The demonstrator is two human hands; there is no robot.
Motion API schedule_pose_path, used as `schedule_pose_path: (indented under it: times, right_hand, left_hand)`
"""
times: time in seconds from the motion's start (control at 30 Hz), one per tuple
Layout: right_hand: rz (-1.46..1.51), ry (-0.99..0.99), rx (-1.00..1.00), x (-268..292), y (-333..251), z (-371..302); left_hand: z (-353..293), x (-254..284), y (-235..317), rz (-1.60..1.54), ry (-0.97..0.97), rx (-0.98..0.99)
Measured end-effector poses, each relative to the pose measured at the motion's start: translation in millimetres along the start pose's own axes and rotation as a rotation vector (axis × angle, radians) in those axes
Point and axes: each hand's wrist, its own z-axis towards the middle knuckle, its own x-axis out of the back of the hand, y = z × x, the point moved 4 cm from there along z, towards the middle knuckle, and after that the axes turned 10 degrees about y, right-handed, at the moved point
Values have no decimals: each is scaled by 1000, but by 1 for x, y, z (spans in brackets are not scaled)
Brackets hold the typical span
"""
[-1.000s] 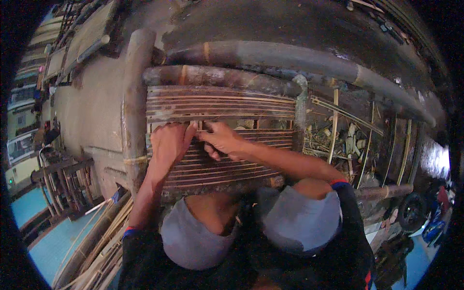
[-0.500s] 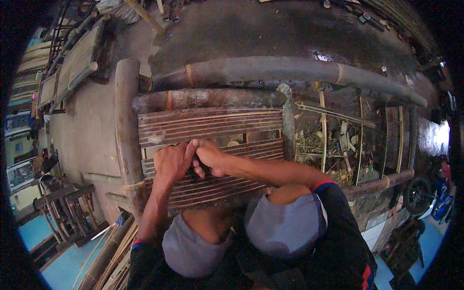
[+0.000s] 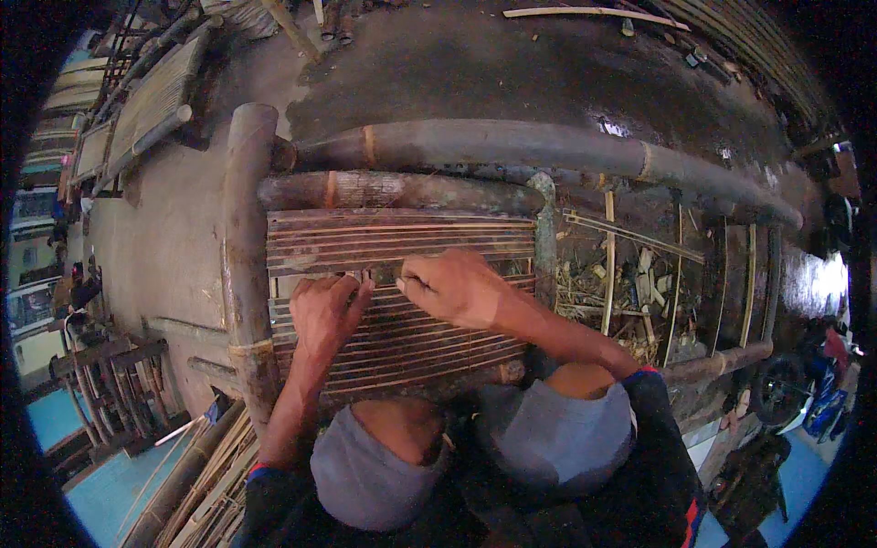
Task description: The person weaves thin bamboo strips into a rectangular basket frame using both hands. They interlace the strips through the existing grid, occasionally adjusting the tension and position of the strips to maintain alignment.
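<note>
A bamboo frame holds a panel of thin, spaced bamboo slats (image 3: 411,374) that run left to right in front of me. Over the left part of the panel, my left hand (image 3: 324,315) is closed, thumb and fingers together at a gap between slats. My right hand (image 3: 457,288) hangs over the middle of it, fingers curled into a pinch and pointing left. A short gap lies between the two hands. Whatever is in their fingers is too small or hidden to name. A thick bamboo post (image 3: 247,219) bounds the panel on the left, a thinner post (image 3: 544,239) on the right.
A long bamboo rail (image 3: 493,143) crosses beyond the panel. Wood offcuts (image 3: 650,283) litter the floor inside the frame's right section. Bamboo strips (image 3: 215,479) lie at lower left, near a wooden rack (image 3: 119,388). A slatted bamboo piece (image 3: 151,114) stands far left; a wheel (image 3: 776,390) shows at right.
My hands were together over the slats; they have parted, the right one moving to the right. The left hand has stayed nearly in place. The view has shifted slightly.
</note>
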Motion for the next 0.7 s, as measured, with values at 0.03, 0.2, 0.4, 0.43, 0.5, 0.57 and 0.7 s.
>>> schedule_pose_path:
  times: [0.03, 0.2, 0.4, 0.43, 0.5, 0.57, 0.7]
  right_hand:
    - [78, 32, -6, -1, 2, 1]
    - [781, -72, -413, -70, 34, -2]
    - [1079, 89, -431, -126, 35, -1]
    - [1096, 73, -414, -129, 32, -1]
    - [1093, -25, -357, -130, 34, -3]
    - [937, -64, -275, -111, 21, -4]
    - [259, 117, -83, -90, 22, 0]
  left_hand:
    - [1, 0, 1, 29, -40, -1]
    - [-1, -9, -1, 37, -88, 61]
    - [2, 12, 8, -328, 24, 36]
    - [1, 15, 8, -306, -1, 3]
    - [0, 14, 6, -290, -40, -70]
    - [-7, 10, -7, -267, -59, -120]
    - [-5, 10, -5, -283, -37, -151]
